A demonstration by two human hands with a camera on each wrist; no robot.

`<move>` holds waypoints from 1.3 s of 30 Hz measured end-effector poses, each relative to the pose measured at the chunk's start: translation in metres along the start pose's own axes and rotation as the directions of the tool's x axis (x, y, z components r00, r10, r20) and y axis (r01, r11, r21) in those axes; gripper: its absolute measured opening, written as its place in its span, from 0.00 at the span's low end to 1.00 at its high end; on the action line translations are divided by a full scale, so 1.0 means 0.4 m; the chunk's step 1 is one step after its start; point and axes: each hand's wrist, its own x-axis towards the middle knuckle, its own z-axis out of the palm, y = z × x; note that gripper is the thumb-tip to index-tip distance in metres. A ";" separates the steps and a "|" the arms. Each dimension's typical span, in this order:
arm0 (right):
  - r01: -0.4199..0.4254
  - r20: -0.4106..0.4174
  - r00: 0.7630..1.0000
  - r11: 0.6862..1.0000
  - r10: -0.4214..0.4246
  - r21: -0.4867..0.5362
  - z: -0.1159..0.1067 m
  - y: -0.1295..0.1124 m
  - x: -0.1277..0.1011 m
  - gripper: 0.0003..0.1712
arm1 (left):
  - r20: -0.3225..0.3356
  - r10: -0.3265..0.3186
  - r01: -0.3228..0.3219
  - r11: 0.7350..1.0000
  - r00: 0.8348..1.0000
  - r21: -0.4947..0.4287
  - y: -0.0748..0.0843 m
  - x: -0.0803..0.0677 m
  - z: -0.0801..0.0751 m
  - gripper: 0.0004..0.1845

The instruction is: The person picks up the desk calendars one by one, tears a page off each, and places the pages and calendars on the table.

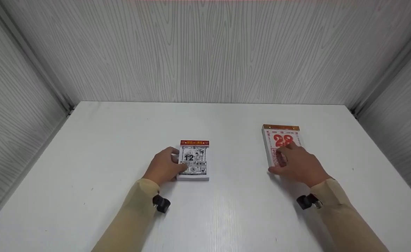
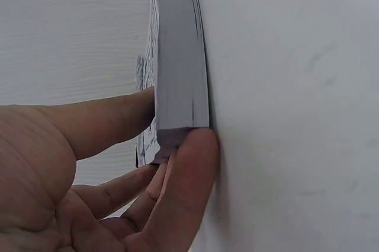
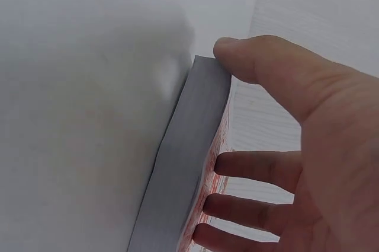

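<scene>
A small tear-off calendar [image 1: 194, 162] with a red top strip and a black "12" lies near the middle of the white table. My left hand [image 1: 164, 166] holds it by its left side, thumb on the printed face and fingers against the side edge. In the left wrist view, the calendar's page block [image 2: 180, 50] stands between thumb and fingers. Farther right lies a larger tear-off calendar [image 1: 272, 138] with a red "28" and a gold-and-red strip. My right hand [image 1: 298, 163] rests on it, fingertips touching the printed face and thumb at the corner of its page block [image 3: 183, 127].
The white table [image 1: 121, 126] is enclosed by a wood-grain back panel [image 1: 205, 52] and side panels [image 1: 20, 87]. Small dark cameras [image 1: 161, 203] are strapped at both wrists. Bare table surface lies between the two calendars.
</scene>
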 end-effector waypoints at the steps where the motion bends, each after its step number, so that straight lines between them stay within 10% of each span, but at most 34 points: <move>1: 0.002 -0.004 1.000 1.000 -0.002 -0.004 0.001 -0.001 -0.001 0.43 | -0.001 -0.003 0.003 1.000 1.000 -0.002 -0.001 0.000 0.001 0.32; 39: 0.049 -0.024 0.998 0.994 -0.052 -0.100 0.034 -0.136 -0.061 0.42 | -0.048 0.021 -0.020 0.999 0.999 0.028 -0.002 -0.006 0.015 0.33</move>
